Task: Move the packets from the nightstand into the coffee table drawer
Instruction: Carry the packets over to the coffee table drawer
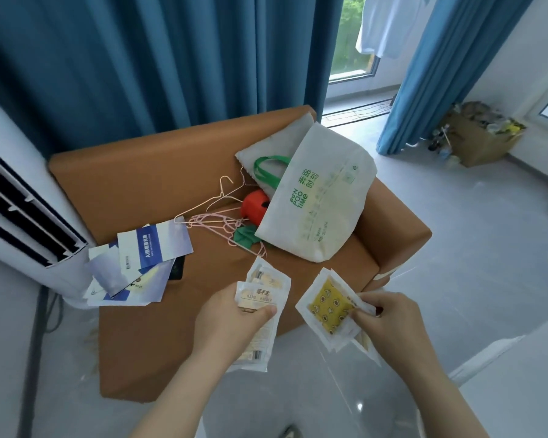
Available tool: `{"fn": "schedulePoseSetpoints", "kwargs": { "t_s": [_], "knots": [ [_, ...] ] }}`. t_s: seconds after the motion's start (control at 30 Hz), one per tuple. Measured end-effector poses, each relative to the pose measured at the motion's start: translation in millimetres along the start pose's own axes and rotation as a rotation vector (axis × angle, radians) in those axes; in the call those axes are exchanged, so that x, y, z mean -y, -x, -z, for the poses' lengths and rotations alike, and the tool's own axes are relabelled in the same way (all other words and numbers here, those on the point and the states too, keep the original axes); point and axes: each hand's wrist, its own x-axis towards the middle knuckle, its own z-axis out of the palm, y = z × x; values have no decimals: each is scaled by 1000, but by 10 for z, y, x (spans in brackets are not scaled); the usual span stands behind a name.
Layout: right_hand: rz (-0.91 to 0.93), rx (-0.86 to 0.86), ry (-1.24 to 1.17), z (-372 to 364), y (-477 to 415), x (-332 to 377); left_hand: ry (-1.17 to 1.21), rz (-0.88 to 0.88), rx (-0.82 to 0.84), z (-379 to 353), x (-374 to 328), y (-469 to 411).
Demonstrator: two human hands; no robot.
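Packets [263, 292] lie fanned in the left grip [231, 314], thumb clamped over them, low in the centre. A yellow packet [328, 306], with others behind it, is pinched by the right grip [389, 314] just beside. Beyond, a brown couch [159, 172] on the pale floor [456, 248] carries leaflets [146, 260] at left, pink hangers [215, 216] and a white tote bag [317, 200]. Farthest: blue curtains [140, 58], a window [351, 36] upper right, a cluttered cardboard box [478, 140].

- Near-left packets [263, 295]: thin, crinkled plastic film, slightly glossy.
- Near-right packets [328, 306]: the same clear film, over a yellow printed filling.
- Tote bag [317, 203], far right: matt white non-woven cloth.
- Curtains [140, 58]: matt blue cloth.
- Leaflets [152, 248], left: smooth paper.
- Floor [472, 248]: glossy tile.
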Motion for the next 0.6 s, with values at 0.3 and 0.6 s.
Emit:
{"fn": "schedulePoseSetpoints", "kwargs": {
  "t_s": [0.3,0.6],
  "knots": [
    [-55,-75,35,512,-811,-408,-64,-75,88,-533,-786,-711],
    [-197,-176,-36,1027,-1626,-758,-88,-202,238,-1179,-1658,-1683]
  ]
}}
